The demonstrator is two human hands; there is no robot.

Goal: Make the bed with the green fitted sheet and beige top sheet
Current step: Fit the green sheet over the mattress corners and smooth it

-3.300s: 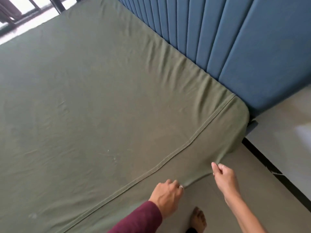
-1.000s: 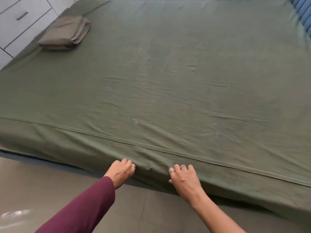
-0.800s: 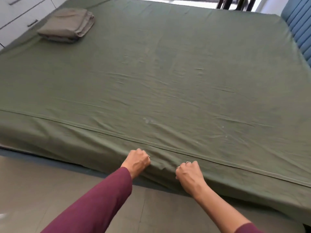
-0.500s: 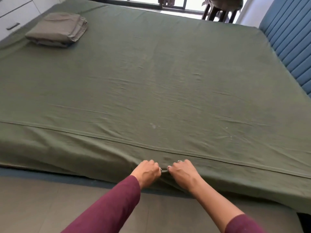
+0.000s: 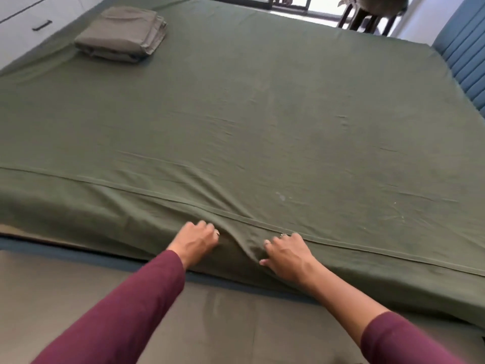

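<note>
**Both hands at the near side of the green sheet**

Nearest the camera, two forearms in maroon sleeves (image 5: 136,306) reach forward over a grey floor (image 5: 223,319). The left hand (image 5: 195,241) lies against the side of the mattress with its fingers curled into the green fitted sheet (image 5: 262,122), gripping the cloth just below the seam; a ring shows on one finger. The right hand (image 5: 287,254) sits just beside it, a little to the right, fingers bent and the thumb tucked in against the fabric, holding a fold of the same sheet. Rings show on two of its fingers. Between the two hands the cloth bunches into a raised pleat that runs up across the seam (image 5: 341,243), and shallow creases fan out from it onto the top of the bed.

Below the hands, a dark blue strip of bed base (image 5: 78,254) shows under the hanging edge of the sheet.

Farther out, the fitted sheet covers the whole top of the mattress, mostly flat with light wrinkles and a few pale specks to the right. At the far left corner of the bed the beige top sheet (image 5: 120,35) rests folded in a neat stack on the green sheet, well apart from both hands.

Beyond that, white drawers (image 5: 29,19) with a dark handle stand at the far left, a blue padded headboard (image 5: 464,56) lines the right edge, and dark chair legs (image 5: 367,19) stand by a bright window at the far end.
</note>
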